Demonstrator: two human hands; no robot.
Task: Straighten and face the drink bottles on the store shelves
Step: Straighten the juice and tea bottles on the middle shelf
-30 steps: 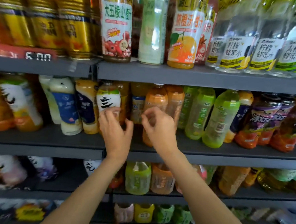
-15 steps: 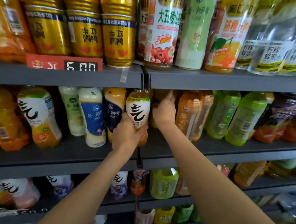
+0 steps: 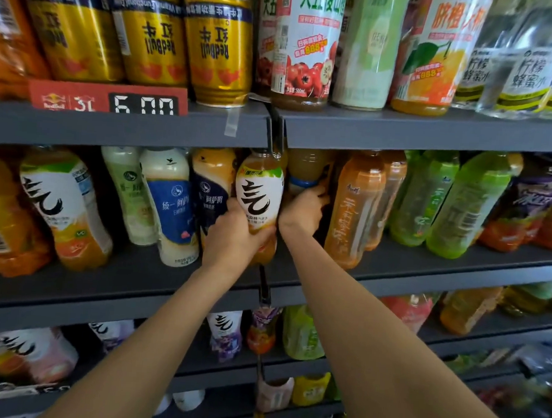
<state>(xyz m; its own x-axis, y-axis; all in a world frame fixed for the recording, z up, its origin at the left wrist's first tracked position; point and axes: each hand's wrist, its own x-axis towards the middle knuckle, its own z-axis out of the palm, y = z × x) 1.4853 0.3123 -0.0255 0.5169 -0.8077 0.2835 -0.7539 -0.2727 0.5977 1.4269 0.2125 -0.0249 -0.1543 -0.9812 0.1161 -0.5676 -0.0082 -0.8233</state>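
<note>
On the middle grey shelf (image 3: 119, 273) my left hand (image 3: 234, 235) grips an orange drink bottle with a white label and black brush mark (image 3: 258, 195), its label turned toward me. Right beside it my right hand (image 3: 302, 210) reaches deeper into the shelf and closes on a brown tea bottle with a blue band (image 3: 306, 170) that stands behind the front row. My fingers wrap its lower part, so most of its body is hidden. Orange tea bottles (image 3: 354, 207) stand just right of my right hand.
Milk tea bottles (image 3: 168, 202) with blue labels lean to the left of my left hand. Green bottles (image 3: 465, 204) fill the right of this shelf. Gold cans (image 3: 217, 40) and tall juice bottles (image 3: 306, 42) stand on the shelf above, by a red price tag (image 3: 108, 98).
My left hand slid down around the white-label bottle and closed on it. My right hand went from the shelf front deeper in and took hold of the brown bottle behind.
</note>
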